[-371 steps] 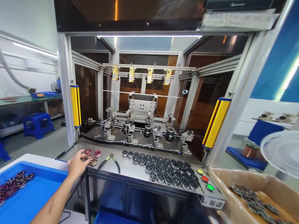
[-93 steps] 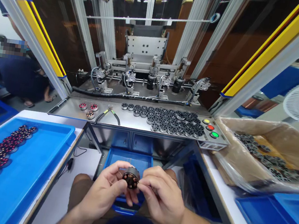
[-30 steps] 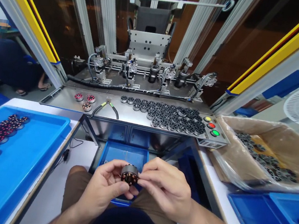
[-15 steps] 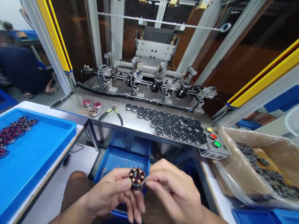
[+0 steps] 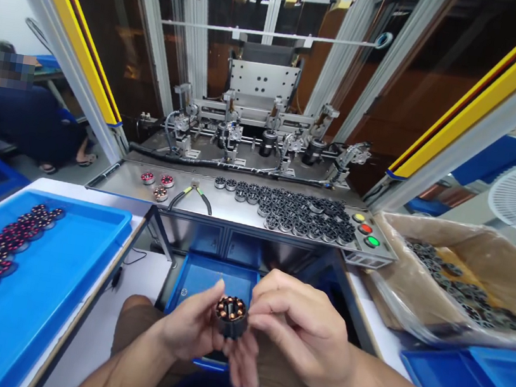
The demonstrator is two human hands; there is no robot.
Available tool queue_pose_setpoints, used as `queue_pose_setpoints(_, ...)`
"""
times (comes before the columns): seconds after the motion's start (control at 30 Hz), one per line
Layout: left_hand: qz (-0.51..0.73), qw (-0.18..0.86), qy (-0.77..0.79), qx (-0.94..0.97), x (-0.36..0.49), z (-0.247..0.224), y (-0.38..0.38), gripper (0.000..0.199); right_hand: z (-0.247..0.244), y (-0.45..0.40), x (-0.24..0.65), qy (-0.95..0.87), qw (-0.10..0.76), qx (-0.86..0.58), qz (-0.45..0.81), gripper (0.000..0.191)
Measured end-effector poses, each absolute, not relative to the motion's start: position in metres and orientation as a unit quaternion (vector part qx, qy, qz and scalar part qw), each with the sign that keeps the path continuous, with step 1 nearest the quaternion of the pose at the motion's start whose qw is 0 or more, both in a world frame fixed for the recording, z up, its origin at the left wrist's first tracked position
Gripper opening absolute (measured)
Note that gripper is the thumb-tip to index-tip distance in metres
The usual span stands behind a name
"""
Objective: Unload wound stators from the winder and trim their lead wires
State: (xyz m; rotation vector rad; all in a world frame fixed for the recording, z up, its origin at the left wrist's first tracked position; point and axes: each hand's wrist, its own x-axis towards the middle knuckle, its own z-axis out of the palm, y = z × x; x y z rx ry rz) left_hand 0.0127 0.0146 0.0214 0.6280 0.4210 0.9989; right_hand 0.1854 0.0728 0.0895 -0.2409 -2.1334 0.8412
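Head view: the left hand (image 5: 194, 320) holds a copper-wound stator (image 5: 231, 319) at six o'clock of the steel worktop (image 5: 228, 202); the right hand (image 5: 301, 329) pinches narrowly at its rim, any wire there indiscernible.
Its coils look complete; three red-and-copper stators (image 5: 160, 193) sit at eleven, while round dark stators (image 5: 303, 216) at one seem unwound.

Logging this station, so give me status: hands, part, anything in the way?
Left hand holding wound part. Right hand at its side, grip unclear. Copper windings showing. No obstruction visible.
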Motion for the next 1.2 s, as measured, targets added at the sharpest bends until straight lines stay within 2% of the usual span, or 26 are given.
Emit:
queue_pose_setpoints(0.07, 0.441, 0.827, 0.162, 0.309, 0.014, 0.019, 0.014, 0.052, 0.09, 0.074, 0.186, -0.846, 0.408, -0.096, 0.33, 0.011)
queue_pose_setpoints(0.2, 0.557, 0.742, 0.188, 0.321, 0.016, 0.022, 0.008, 0.03, 0.091, 0.073, 0.185, -0.834, 0.427, -0.146, 0.319, 0.014)
queue_pose_setpoints(0.33, 0.667, 0.631, 0.207, 0.337, 0.016, 0.028, 0.003, 0.036, 0.087, 0.075, 0.18, -0.811, 0.446, -0.188, 0.329, 0.02)
queue_pose_setpoints(0.4, 0.691, 0.618, 0.186, 0.325, 0.014, 0.028, 0.005, 0.037, 0.085, 0.077, 0.178, -0.803, 0.45, -0.173, 0.35, 0.02)
queue_pose_setpoints(0.5, 0.616, 0.709, 0.168, 0.299, 0.012, 0.023, 0.012, 0.038, 0.084, 0.08, 0.177, -0.809, 0.442, -0.119, 0.369, 0.015)
queue_pose_setpoints(0.6, 0.445, 0.834, 0.124, 0.302, 0.012, 0.017, 0.017, 0.062, 0.083, 0.082, 0.178, -0.817, 0.435, -0.092, 0.367, 0.013)
queue_pose_setpoints(0.67, 0.425, 0.841, 0.112, 0.316, 0.012, 0.014, 0.016, 0.061, 0.082, 0.083, 0.179, -0.814, 0.444, -0.094, 0.363, 0.013)
queue_pose_setpoints(0.77, 0.521, 0.762, 0.176, 0.342, 0.011, 0.013, 0.012, 0.033, 0.08, 0.083, 0.18, -0.805, 0.459, -0.124, 0.356, 0.013)
queue_pose_setpoints(0.8, 0.554, 0.727, 0.204, 0.351, 0.011, 0.014, 0.01, 0.029, 0.079, 0.083, 0.179, -0.802, 0.462, -0.138, 0.354, 0.014)
queue_pose_setpoints(0.9, 0.629, 0.618, 0.271, 0.386, 0.011, 0.013, 0.006, 0.044, 0.076, 0.082, 0.178, -0.793, 0.467, -0.166, 0.354, 0.016)
queue_pose_setpoints(0.97, 0.662, 0.547, 0.305, 0.412, 0.012, 0.011, 0.006, 0.045, 0.075, 0.083, 0.176, -0.787, 0.472, -0.167, 0.36, 0.015)
queue_pose_setpoints(1.1, 0.695, 0.448, 0.337, 0.449, 0.013, 0.006, 0.01, 0.035, 0.074, 0.08, 0.173, -0.772, 0.485, -0.164, 0.376, 0.014)
queue_pose_setpoints(1.2, 0.705, 0.426, 0.337, 0.455, 0.011, 0.004, 0.013, 0.028, 0.074, 0.072, 0.171, -0.723, 0.495, -0.231, 0.424, 0.018)
